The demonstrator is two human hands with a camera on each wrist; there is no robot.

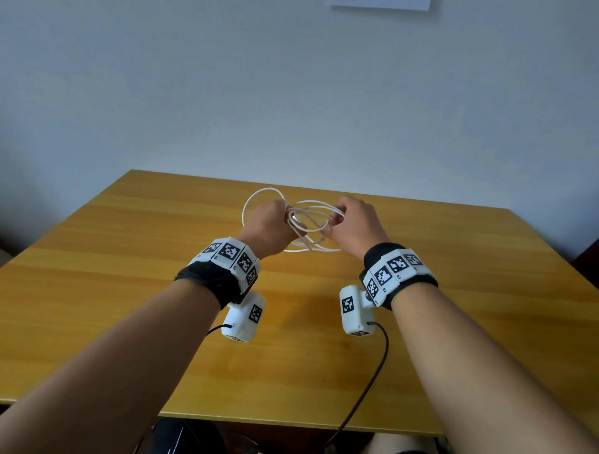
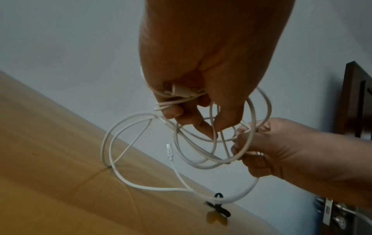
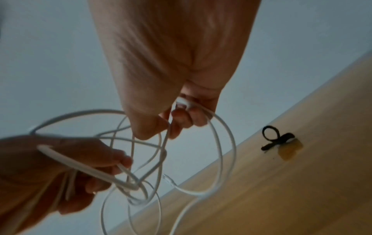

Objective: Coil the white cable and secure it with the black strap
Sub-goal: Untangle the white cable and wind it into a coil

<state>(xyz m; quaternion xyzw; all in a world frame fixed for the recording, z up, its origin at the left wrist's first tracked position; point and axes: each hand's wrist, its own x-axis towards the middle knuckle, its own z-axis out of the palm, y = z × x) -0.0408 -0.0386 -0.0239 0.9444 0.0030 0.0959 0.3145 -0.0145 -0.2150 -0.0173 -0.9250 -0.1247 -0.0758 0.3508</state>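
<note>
Both hands up over the wooden table (image 1: pixel 129 291): left hand (image 1: pixel 264 227) clenched round gathered loops of the white cable (image 1: pixel 308 220), right hand (image 1: pixel 353 227) pinching the loops' far side. The loose coil stretches left-right between them. The black strap (image 2: pixel 218 206) lies on the table.

- Wooden worktop (image 1: pixel 421 324), yellow-brown grain.
- Pale wall (image 1: pixel 291 97) behind; white sheet (image 1: pixel 382 4) at its top edge.
- Metal door handle (image 2: pixel 330 211), lower right of left wrist view.
</note>
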